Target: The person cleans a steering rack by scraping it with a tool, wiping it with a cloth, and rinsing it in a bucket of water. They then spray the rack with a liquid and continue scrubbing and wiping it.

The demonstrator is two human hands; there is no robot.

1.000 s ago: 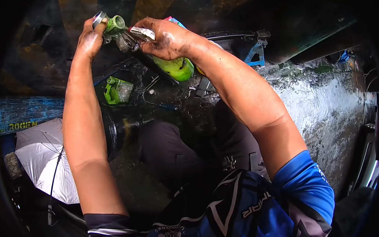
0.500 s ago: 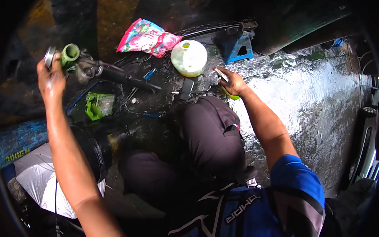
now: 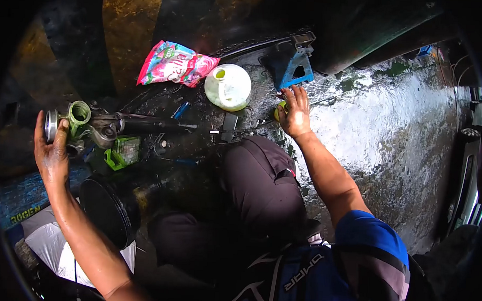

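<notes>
My left hand (image 3: pixel 52 157) grips the silver ring end of a metal shaft assembly (image 3: pixel 104 131), thumb on one side and fingers on the other. This part has a greenish round opening facing up, and its long dark shaft points right. My right hand (image 3: pixel 295 116) has its fingers stretched out, just below a blue jack stand (image 3: pixel 302 70). Close by its thumb is a yellow-green rounded thing (image 3: pixel 279 110), partly hidden by the hand. Left of that hand stands a white plastic jug (image 3: pixel 235 89) with yellowish liquid at its bottom.
A pink Calla bag (image 3: pixel 177 64) lies beside the jug. A blue-handled tool (image 3: pixel 181 110) and a dark flat block (image 3: pixel 229 127) are on the wet floor. Below the shaft sits a green plastic container (image 3: pixel 128 149); nearer are a black bucket (image 3: pixel 103 207) and a silver umbrella (image 3: pixel 52 245).
My left hand has come nearer with the shaft assembly. My right hand has moved up toward the jack stand and its fingers have spread; the flat pale object it held no longer shows.
</notes>
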